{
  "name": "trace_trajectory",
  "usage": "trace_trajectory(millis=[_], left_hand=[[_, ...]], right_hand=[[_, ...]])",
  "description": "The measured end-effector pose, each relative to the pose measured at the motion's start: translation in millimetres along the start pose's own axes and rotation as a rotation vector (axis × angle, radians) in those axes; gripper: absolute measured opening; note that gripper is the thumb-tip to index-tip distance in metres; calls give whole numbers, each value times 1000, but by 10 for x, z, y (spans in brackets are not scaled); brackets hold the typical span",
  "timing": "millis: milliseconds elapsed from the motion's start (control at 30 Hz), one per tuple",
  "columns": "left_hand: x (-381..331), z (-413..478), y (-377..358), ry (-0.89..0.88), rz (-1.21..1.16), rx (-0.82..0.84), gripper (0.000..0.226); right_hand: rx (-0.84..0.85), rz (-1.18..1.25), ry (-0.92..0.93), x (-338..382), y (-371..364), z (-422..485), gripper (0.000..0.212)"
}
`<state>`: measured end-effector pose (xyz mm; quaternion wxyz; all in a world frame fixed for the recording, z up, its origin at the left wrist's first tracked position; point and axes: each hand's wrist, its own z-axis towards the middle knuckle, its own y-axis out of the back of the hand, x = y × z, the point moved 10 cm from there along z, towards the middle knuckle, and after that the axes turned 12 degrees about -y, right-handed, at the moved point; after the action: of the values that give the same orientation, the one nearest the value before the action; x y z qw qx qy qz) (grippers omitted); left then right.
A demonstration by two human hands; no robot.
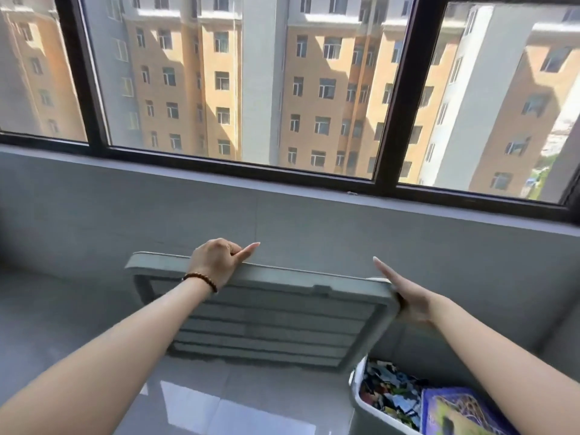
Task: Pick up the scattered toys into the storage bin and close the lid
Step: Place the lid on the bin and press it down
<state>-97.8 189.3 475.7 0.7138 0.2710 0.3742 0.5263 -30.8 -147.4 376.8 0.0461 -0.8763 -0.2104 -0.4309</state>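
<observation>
**Between the two hands, the lid is up and the bin stands open**

Between the hands hangs the grey lid [282, 318], held in the air and tilted so its ribbed underside faces the person. The left hand [216, 265] grips the top edge, fingers curled over it and thumb lying along the rim. The right hand [405, 293] holds the right corner; one straight finger shows above the rim and the others are hidden behind the lid. The hands are well apart, one toward each end of the lid.

Below the right hand, at the lower right, the storage bin [356, 376] stands with its top uncovered. Inside it lies a heap of small, many-coloured toys [392, 394], and next to them a purple box [455, 412].

Judging by this, the gathering looks mostly or wholly done. The glossy floor [219, 403] under the left arm shows no toy, though the lid and arms hide part of it, and what lies beyond the view cannot be told. The closing step is in hand. The lid is lifted but not yet over the bin, sitting above and to the left of it. It must be carried over the opening, levelled, and pressed down onto the rim.
</observation>
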Motion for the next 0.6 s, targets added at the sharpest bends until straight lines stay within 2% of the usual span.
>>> trace_trajectory(millis=[67, 100, 167, 200, 300, 467, 600], left_hand=[[-93, 205, 165, -12, 4, -1, 65], [-127, 303, 267, -15, 7, -4, 65], [-222, 521, 466, -31, -10, 6, 64], [-308, 641, 574, -56, -13, 15, 62], [-585, 990, 903, -118, -38, 28, 62], [-1101, 1350, 1203, -202, -191, -8, 64], [-1634, 1495, 1236, -224, -231, -51, 64]], right_hand=[[-22, -24, 165, 175, 76, -261, 47], [-23, -35, 252, 266, 94, -378, 48], [-48, -81, 393, 445, 167, -599, 78], [-72, -88, 449, 543, 218, -722, 85], [-181, -110, 623, 887, 344, -1245, 73], [-430, 144, 877, 1226, 845, -1998, 89], [-589, 251, 928, 1241, 1278, -2556, 83]])
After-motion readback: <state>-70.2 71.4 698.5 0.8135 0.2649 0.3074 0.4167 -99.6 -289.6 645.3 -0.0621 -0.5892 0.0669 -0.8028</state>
